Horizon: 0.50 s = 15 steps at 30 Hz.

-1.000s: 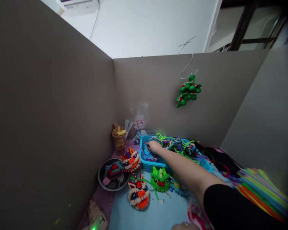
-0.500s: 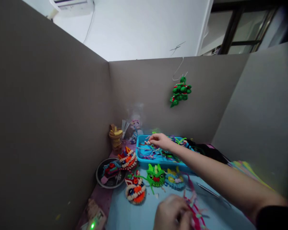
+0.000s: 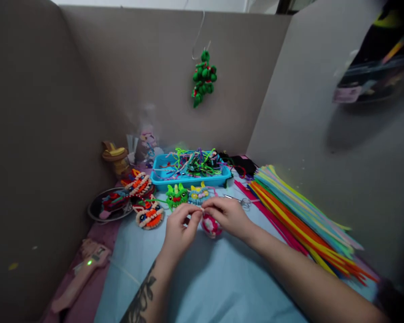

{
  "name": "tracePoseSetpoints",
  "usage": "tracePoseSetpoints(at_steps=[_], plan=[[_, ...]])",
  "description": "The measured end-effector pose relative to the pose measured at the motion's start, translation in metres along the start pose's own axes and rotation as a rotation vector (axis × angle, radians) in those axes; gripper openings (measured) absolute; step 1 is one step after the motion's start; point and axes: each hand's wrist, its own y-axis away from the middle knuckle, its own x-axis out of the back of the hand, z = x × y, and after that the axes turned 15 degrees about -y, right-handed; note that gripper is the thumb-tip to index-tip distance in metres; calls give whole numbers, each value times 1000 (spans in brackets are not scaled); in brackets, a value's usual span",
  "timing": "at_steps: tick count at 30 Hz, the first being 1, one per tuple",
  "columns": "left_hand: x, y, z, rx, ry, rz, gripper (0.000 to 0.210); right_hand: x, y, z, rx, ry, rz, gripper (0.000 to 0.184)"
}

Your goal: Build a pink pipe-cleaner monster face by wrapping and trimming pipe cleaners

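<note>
My left hand (image 3: 182, 224) and my right hand (image 3: 227, 215) meet fingertip to fingertip above the blue work surface. Both are closed in a pinch at a short pale pipe cleaner (image 3: 202, 209), mostly covered by the fingers. Just below the right fingers is a rounded pink-and-white pipe-cleaner piece (image 3: 211, 225), partly hidden; whether it is attached to the pale piece I cannot tell. Beyond the hands lie a green pipe-cleaner animal head (image 3: 177, 195) and a blue-and-yellow one (image 3: 199, 194). An orange-and-cream head (image 3: 149, 216) lies left of my left hand.
A blue tray (image 3: 188, 183) of pipe-cleaner scraps stands behind. Scissors (image 3: 237, 199) and bundled long pipe cleaners (image 3: 299, 215) lie right. At left are a metal bowl (image 3: 93, 211) and a pink glue gun (image 3: 84, 273). A green ornament (image 3: 204, 78) hangs on the rear partition.
My right hand has come back from the blue tray to meet my left hand. The pink piece is now between them, and the view has tilted down and turned right.
</note>
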Motion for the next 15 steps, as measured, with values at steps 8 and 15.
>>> tracePoseSetpoints(at_steps=[8,15], plan=[[-5,-1,5,15,-68,-14,13,7,12,26,-132,-186,100,10],[-8,0,6,171,-11,-16,17,11,19,25,60,-168,150,11]])
